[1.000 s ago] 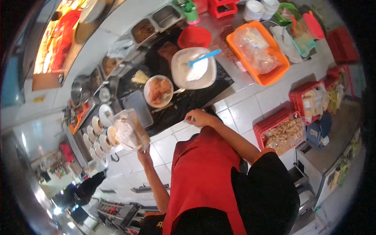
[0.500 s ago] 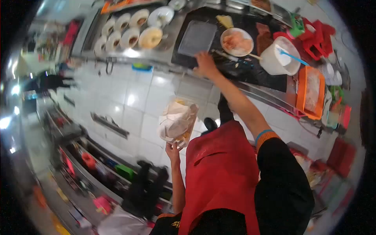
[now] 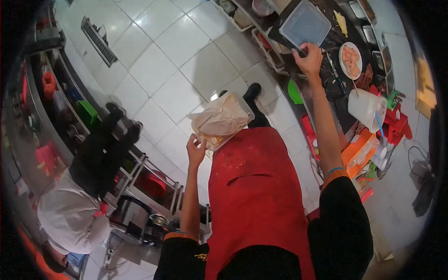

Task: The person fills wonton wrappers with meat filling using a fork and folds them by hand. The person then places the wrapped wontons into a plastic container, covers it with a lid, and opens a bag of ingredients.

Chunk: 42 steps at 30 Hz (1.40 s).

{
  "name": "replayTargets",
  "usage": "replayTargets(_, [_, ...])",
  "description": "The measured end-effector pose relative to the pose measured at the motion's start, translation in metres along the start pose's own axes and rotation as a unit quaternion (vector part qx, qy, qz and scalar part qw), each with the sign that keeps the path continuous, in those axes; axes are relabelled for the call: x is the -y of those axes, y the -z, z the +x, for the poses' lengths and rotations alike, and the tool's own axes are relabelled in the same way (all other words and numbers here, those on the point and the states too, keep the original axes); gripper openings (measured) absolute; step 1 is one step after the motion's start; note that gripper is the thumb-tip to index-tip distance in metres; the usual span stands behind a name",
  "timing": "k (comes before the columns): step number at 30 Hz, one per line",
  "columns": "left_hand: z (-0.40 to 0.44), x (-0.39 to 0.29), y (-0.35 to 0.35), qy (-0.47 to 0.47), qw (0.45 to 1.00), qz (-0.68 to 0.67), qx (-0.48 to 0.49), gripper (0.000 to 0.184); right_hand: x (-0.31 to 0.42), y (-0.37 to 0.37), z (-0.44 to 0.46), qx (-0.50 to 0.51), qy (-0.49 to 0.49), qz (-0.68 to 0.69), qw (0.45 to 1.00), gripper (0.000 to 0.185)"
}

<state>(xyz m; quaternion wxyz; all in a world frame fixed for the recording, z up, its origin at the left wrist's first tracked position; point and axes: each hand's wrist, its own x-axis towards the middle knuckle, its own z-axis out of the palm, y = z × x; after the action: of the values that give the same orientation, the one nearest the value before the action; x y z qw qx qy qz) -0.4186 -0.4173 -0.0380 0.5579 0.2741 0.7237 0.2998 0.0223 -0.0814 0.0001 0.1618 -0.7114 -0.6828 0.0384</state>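
Note:
My left hand (image 3: 196, 148) grips the near edge of a clear plastic container (image 3: 243, 103). Crumpled white paper (image 3: 219, 116) covers most of its inside, with some yellowish food (image 3: 213, 139) showing at the near side. The container is held over the floor, in front of my red apron (image 3: 254, 186). My right hand (image 3: 310, 59) reaches out to the dark counter, its fingers closed at the near edge of a flat, translucent plastic lid (image 3: 306, 23). A white bowl (image 3: 350, 60) of pinkish food stands to the right of the lid.
A white tub (image 3: 367, 108) with a blue-handled utensil and an orange basket (image 3: 359, 153) stand along the counter. Yellow food pieces (image 3: 340, 23) lie beyond the lid. On the left, a person in a white top (image 3: 74, 212) stands at shelving. A floor drain (image 3: 99, 42) lies ahead.
My view has turned, so the counter now appears at the upper right. The container has come closer to my apron. My right hand's fingers have closed at the lid's edge.

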Motion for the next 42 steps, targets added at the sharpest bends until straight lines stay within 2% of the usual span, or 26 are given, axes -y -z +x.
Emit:
replayTargets(2, [0.012, 0.013, -0.006, -0.077, 0.996, 0.036, 0.041, 0.015, 0.006, 0.002, 0.006, -0.070, -0.007, 0.065, 0.995, 0.034])
replayTargets(3, [0.021, 0.028, -0.013, -0.099, 0.993, 0.045, 0.034, 0.015, -0.001, 0.005, 0.014, -0.057, -0.062, 0.052, 0.995, 0.048])
replayTargets(4, [0.019, 0.012, -0.021, -0.048, 0.997, -0.005, 0.053, 0.016, -0.012, 0.001, 0.017, -0.049, -0.054, 0.049, 0.996, 0.048])
replayTargets(6, [0.030, 0.020, -0.036, -0.100, 0.994, 0.007, 0.051, 0.017, -0.031, -0.013, 0.028, -0.131, -0.221, -0.167, 0.952, 0.061])
replayTargets(7, [0.032, 0.017, -0.044, -0.095, 0.994, 0.001, 0.044, 0.017, -0.042, -0.017, 0.037, -0.127, -0.212, -0.166, 0.955, 0.061])
replayTargets(9, [0.040, 0.008, -0.058, -0.111, 0.993, 0.005, 0.043, 0.017, -0.061, -0.023, 0.061, 0.051, -0.343, -0.102, 0.932, 0.068])
replayTargets(10, [0.042, -0.001, -0.063, -0.111, 0.993, 0.001, 0.037, 0.017, -0.077, -0.031, 0.071, 0.051, -0.337, -0.101, 0.935, 0.068])
replayTargets(12, [0.045, -0.016, -0.072, -0.150, 0.987, 0.027, 0.042, 0.015, -0.086, -0.036, 0.082, 0.067, -0.444, 0.034, 0.893, 0.064])
replayTargets(13, [0.047, -0.021, -0.077, -0.107, 0.993, -0.004, 0.056, 0.013, -0.085, -0.037, 0.085, 0.068, -0.439, 0.035, 0.895, 0.064])
replayTargets(15, [0.053, -0.029, -0.088, -0.100, 0.993, -0.009, 0.057, 0.012, -0.077, -0.030, 0.083, -0.008, -0.471, 0.025, 0.882, 0.055])
replayTargets(16, [0.057, -0.032, -0.093, -0.092, 0.994, -0.012, 0.061, 0.012, -0.069, -0.024, 0.083, -0.007, -0.469, 0.025, 0.883, 0.055])
replayTargets(21, [0.073, -0.046, -0.112, -0.141, 0.989, 0.003, 0.049, 0.016, -0.056, -0.011, 0.090, 0.103, -0.365, -0.063, 0.923, 0.041])
replayTargets(24, [0.075, -0.061, -0.114, -0.156, 0.987, 0.011, 0.048, 0.017, -0.065, -0.016, 0.096, 0.119, -0.320, -0.117, 0.933, 0.040])
replayTargets(25, [0.076, -0.064, -0.114, -0.162, 0.985, 0.026, 0.052, 0.018, -0.071, -0.022, 0.097, 0.119, -0.318, -0.117, 0.933, 0.040])
replayTargets(27, [0.077, -0.067, -0.116, -0.169, 0.985, 0.024, 0.040, 0.017, -0.084, -0.029, 0.101, 0.100, -0.368, -0.025, 0.924, 0.041])
replayTargets(32, [0.076, -0.070, -0.120, -0.175, 0.984, 0.006, 0.038, 0.015, -0.043, -0.008, 0.088, 0.060, -0.384, -0.007, 0.921, 0.043])
replayTargets(34, [0.071, -0.077, -0.115, -0.138, 0.988, 0.019, 0.064, 0.013, -0.072, -0.019, 0.093, 0.039, -0.396, 0.012, 0.917, 0.044])
replayTargets(36, [0.074, -0.064, -0.115, -0.155, 0.986, 0.027, 0.059, 0.014, -0.130, -0.053, 0.107, 0.023, -0.459, 0.141, 0.877, 0.048])
replayTargets(38, [0.073, -0.059, -0.115, -0.173, 0.984, 0.024, 0.047, 0.016, -0.121, -0.006, 0.103, 0.024, -0.469, 0.216, 0.856, 0.043])
replayTargets(39, [0.070, -0.064, -0.112, -0.161, 0.985, 0.034, 0.056, 0.017, -0.126, 0.015, 0.101, 0.056, -0.440, 0.415, 0.795, 0.032])
replayTargets(40, [0.070, -0.062, -0.110, -0.160, 0.985, 0.032, 0.057, 0.017, -0.128, 0.033, 0.098, 0.086, -0.392, 0.594, 0.697, 0.024])
replayTargets(41, [0.070, -0.060, -0.108, -0.142, 0.988, 0.026, 0.064, 0.017, -0.125, 0.051, 0.094, 0.085, -0.393, 0.592, 0.698, 0.024])
replayTargets(42, [0.070, -0.059, -0.108, -0.124, 0.990, 0.020, 0.071, 0.018, -0.122, 0.067, 0.090, 0.069, -0.371, 0.658, 0.652, 0.027])
